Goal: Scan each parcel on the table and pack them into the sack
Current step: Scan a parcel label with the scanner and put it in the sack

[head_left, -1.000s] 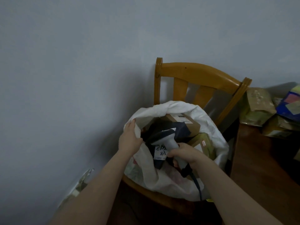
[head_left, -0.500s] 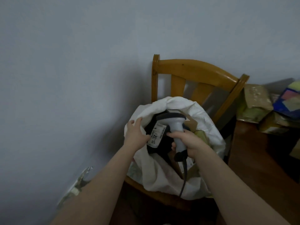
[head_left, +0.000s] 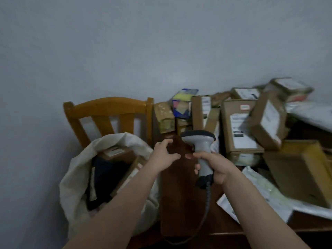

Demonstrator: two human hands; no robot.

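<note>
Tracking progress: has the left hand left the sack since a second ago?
Yes. The left hand let go of the sack and moved right, over the table.

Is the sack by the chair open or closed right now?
Open. The sack gapes upward at its mouth, with a brown box and a dark parcel visible inside it.

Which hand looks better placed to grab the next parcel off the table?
The left hand: it is empty, fingers spread, above the table near the parcels. The right hand grips the scanner.
</note>
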